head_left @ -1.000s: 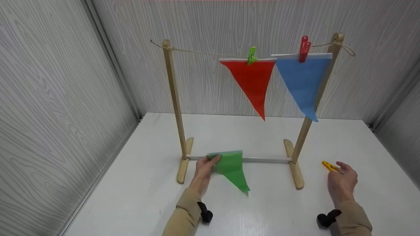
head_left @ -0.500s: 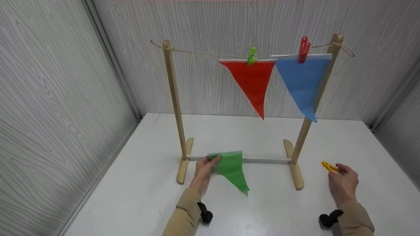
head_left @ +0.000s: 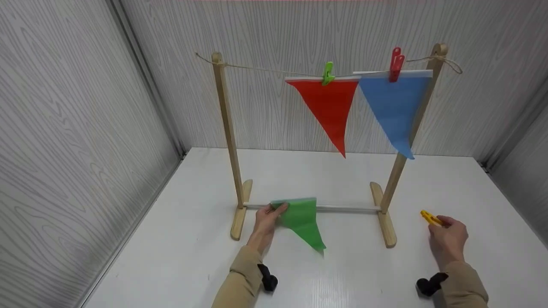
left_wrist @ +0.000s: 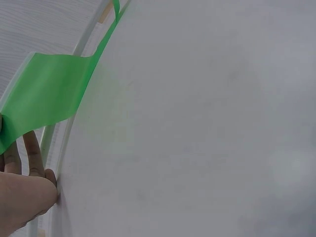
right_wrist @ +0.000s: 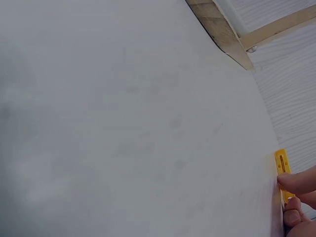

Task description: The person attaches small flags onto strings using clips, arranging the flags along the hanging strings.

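Near the middle of the counter [head_left: 351, 273], the left hand [head_left: 266, 222] pinches the top left corner of the green flag [head_left: 303, 219], thumb over and fingers under, so that grip is grasping the flag; the left wrist view shows fingers [left_wrist: 30, 153] tucked beneath the green sheet [left_wrist: 47, 96]. Its white-hemmed top edge lies against the thin white crossbar [head_left: 346, 208] of the wooden rack [head_left: 227, 128], and its point trails toward the counter's near edge. Toward the counter's right edge, the right hand [head_left: 447, 237] has its fingertips closed on the rear end of the yellow clothespin [head_left: 430, 217], which lies flat on the counter; the right wrist view shows fingers [right_wrist: 296, 183] on the peg [right_wrist: 282, 170].

I judge the flag very light, thin and floppy: it will sag and flutter, so the stiffer hemmed top edge is the place to hold it, near a corner. The peg looks like small, rigid, smooth plastic, best squeezed at its rear levers.

Farther out, a string [head_left: 265, 69] runs between the rack's two posts. A green clothespin [head_left: 328, 72] holds a red flag [head_left: 332, 109] on it, and a red clothespin [head_left: 396, 64] holds a blue flag [head_left: 396, 107] beside the right post. Grey wood-grain walls [head_left: 77, 128] close off the counter's far and side edges.
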`<state>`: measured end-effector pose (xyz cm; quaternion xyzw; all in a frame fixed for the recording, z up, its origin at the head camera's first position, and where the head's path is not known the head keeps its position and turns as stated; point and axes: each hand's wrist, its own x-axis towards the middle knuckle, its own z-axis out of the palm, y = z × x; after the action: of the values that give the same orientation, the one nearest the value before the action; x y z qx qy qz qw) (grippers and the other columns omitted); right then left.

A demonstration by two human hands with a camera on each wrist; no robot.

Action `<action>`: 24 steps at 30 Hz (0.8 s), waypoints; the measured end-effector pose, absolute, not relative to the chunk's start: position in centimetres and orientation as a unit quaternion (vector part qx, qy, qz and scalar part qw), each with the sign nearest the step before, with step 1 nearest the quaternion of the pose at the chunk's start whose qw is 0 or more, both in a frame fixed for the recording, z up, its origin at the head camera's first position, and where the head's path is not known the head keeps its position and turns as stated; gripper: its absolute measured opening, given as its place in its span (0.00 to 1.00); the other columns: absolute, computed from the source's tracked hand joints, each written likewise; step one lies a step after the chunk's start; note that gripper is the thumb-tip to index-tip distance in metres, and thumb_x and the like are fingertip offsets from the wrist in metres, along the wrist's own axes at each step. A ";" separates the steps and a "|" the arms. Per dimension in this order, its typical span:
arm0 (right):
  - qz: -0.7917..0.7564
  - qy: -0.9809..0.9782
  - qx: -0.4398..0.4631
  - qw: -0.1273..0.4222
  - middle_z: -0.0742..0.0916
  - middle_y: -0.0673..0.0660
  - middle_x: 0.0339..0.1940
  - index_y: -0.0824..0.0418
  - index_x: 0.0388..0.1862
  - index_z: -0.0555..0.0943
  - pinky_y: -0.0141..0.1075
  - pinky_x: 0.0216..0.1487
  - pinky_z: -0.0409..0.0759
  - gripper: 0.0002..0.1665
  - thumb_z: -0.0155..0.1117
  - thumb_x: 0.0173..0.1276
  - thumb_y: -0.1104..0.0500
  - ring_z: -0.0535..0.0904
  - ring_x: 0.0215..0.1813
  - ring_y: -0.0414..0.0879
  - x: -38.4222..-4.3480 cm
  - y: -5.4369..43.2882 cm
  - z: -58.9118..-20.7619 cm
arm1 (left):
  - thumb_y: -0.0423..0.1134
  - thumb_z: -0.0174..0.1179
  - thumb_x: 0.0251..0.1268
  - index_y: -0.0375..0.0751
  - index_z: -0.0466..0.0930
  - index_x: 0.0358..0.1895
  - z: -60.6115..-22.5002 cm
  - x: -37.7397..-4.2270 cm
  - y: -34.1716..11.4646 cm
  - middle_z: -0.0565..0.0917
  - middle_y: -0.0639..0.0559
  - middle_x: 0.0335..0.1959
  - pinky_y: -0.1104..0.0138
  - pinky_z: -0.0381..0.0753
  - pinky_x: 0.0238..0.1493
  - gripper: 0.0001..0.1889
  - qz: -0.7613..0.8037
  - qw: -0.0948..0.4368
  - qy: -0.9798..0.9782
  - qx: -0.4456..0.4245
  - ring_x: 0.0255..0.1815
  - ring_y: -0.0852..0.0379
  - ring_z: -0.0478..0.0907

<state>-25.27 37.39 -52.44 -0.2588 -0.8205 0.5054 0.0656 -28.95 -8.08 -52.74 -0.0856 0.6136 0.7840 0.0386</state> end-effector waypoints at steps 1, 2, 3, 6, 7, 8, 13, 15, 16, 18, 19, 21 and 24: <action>0.506 -0.820 -0.260 0.066 0.66 0.74 0.70 0.73 0.70 0.63 0.55 0.73 0.62 0.31 0.52 0.71 0.64 0.62 0.69 0.64 -25.3 37.4 -52.4 | 0.43 0.68 0.59 0.31 0.76 0.59 -52.7 -29.0 -8.0 0.79 0.43 0.61 0.55 0.55 0.77 0.27 0.784 0.037 0.613 -0.088 0.70 0.46 0.66; 0.509 -0.817 -0.262 0.064 0.66 0.73 0.70 0.72 0.70 0.62 0.54 0.73 0.62 0.31 0.52 0.71 0.63 0.62 0.69 0.63 -25.3 37.4 -52.5 | 0.43 0.68 0.59 0.31 0.75 0.60 -52.7 -29.0 -8.0 0.78 0.42 0.62 0.55 0.55 0.77 0.27 0.784 0.037 0.613 -0.089 0.71 0.46 0.66; 0.512 -0.815 -0.264 0.062 0.66 0.72 0.70 0.71 0.71 0.62 0.54 0.73 0.62 0.31 0.52 0.72 0.62 0.63 0.68 0.62 -25.3 37.4 -52.5 | 0.43 0.68 0.59 0.31 0.75 0.60 -52.8 -29.0 -8.0 0.77 0.41 0.63 0.55 0.55 0.77 0.28 0.785 0.036 0.612 -0.090 0.71 0.46 0.66; 0.520 -0.809 -0.267 0.058 0.66 0.71 0.71 0.69 0.72 0.61 0.54 0.74 0.61 0.31 0.51 0.74 0.59 0.63 0.68 0.61 -25.2 37.3 -52.6 | 0.43 0.68 0.59 0.31 0.75 0.60 -52.8 -29.1 -7.9 0.77 0.40 0.63 0.55 0.56 0.76 0.28 0.783 0.035 0.615 -0.092 0.70 0.46 0.67; 0.521 -0.809 -0.267 0.058 0.66 0.70 0.71 0.68 0.73 0.60 0.54 0.74 0.61 0.32 0.51 0.74 0.58 0.63 0.67 0.61 -25.2 37.3 -52.6 | 0.43 0.68 0.59 0.31 0.76 0.60 -52.8 -29.1 -7.9 0.77 0.40 0.63 0.56 0.56 0.76 0.28 0.781 0.036 0.616 -0.093 0.70 0.46 0.67; 0.521 -0.809 -0.265 0.059 0.67 0.70 0.71 0.67 0.73 0.60 0.54 0.74 0.61 0.32 0.50 0.75 0.57 0.63 0.67 0.61 -25.2 37.2 -52.6 | 0.43 0.69 0.58 0.31 0.76 0.60 -52.8 -29.0 -7.9 0.77 0.41 0.62 0.55 0.56 0.76 0.28 0.780 0.036 0.618 -0.092 0.70 0.46 0.67; 0.526 -0.810 -0.253 0.059 0.67 0.68 0.70 0.65 0.75 0.58 0.52 0.73 0.64 0.34 0.48 0.76 0.50 0.64 0.67 0.60 -25.0 36.9 -52.6 | 0.45 0.69 0.58 0.32 0.75 0.60 -52.6 -29.1 -8.0 0.77 0.41 0.63 0.55 0.57 0.76 0.29 0.776 0.039 0.623 -0.089 0.70 0.46 0.67; 0.527 -0.811 -0.249 0.054 0.67 0.67 0.70 0.63 0.75 0.57 0.51 0.72 0.66 0.35 0.46 0.76 0.46 0.65 0.66 0.58 -24.9 36.6 -52.6 | 0.45 0.69 0.57 0.32 0.76 0.59 -52.6 -29.1 -8.0 0.78 0.41 0.62 0.55 0.58 0.76 0.29 0.777 0.040 0.621 -0.091 0.69 0.46 0.68; 0.523 -0.814 -0.246 0.054 0.67 0.66 0.69 0.62 0.75 0.58 0.50 0.70 0.68 0.36 0.45 0.76 0.45 0.66 0.65 0.58 -24.9 36.5 -52.6 | 0.45 0.69 0.57 0.32 0.76 0.59 -52.6 -29.1 -8.0 0.78 0.41 0.62 0.54 0.58 0.75 0.29 0.777 0.039 0.621 -0.091 0.69 0.46 0.69; 0.515 -0.821 -0.239 0.057 0.68 0.67 0.69 0.62 0.75 0.58 0.46 0.64 0.73 0.36 0.44 0.76 0.44 0.67 0.63 0.57 -24.9 36.4 -52.5 | 0.45 0.69 0.58 0.32 0.76 0.58 -52.6 -29.1 -8.0 0.79 0.42 0.60 0.54 0.58 0.75 0.28 0.779 0.035 0.620 -0.089 0.68 0.47 0.70; 0.510 -0.826 -0.235 0.061 0.68 0.67 0.68 0.63 0.74 0.59 0.43 0.60 0.74 0.36 0.43 0.76 0.43 0.67 0.61 0.56 -24.8 36.3 -52.4 | 0.45 0.69 0.58 0.32 0.77 0.58 -52.5 -29.0 -8.0 0.80 0.42 0.59 0.54 0.58 0.75 0.28 0.781 0.034 0.617 -0.089 0.67 0.47 0.71; 0.503 -0.831 -0.228 0.070 0.69 0.66 0.67 0.64 0.73 0.61 0.38 0.52 0.71 0.35 0.42 0.76 0.43 0.67 0.59 0.54 -24.8 36.2 -52.2 | 0.44 0.68 0.60 0.31 0.76 0.57 -52.2 -28.9 -8.1 0.81 0.43 0.58 0.53 0.57 0.76 0.26 0.783 0.033 0.616 -0.082 0.68 0.47 0.70; 0.499 -0.833 -0.222 0.090 0.70 0.66 0.66 0.66 0.71 0.64 0.35 0.47 0.66 0.35 0.42 0.77 0.43 0.67 0.55 0.52 -24.8 36.1 -52.0 | 0.44 0.67 0.60 0.31 0.77 0.57 -52.2 -28.8 -8.1 0.81 0.44 0.57 0.53 0.55 0.76 0.26 0.784 0.029 0.615 -0.076 0.68 0.47 0.69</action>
<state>-24.81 36.05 -51.97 -0.2215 -0.8327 0.4994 0.0903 -28.82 -8.05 -52.18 -0.0765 0.6147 0.7845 0.0294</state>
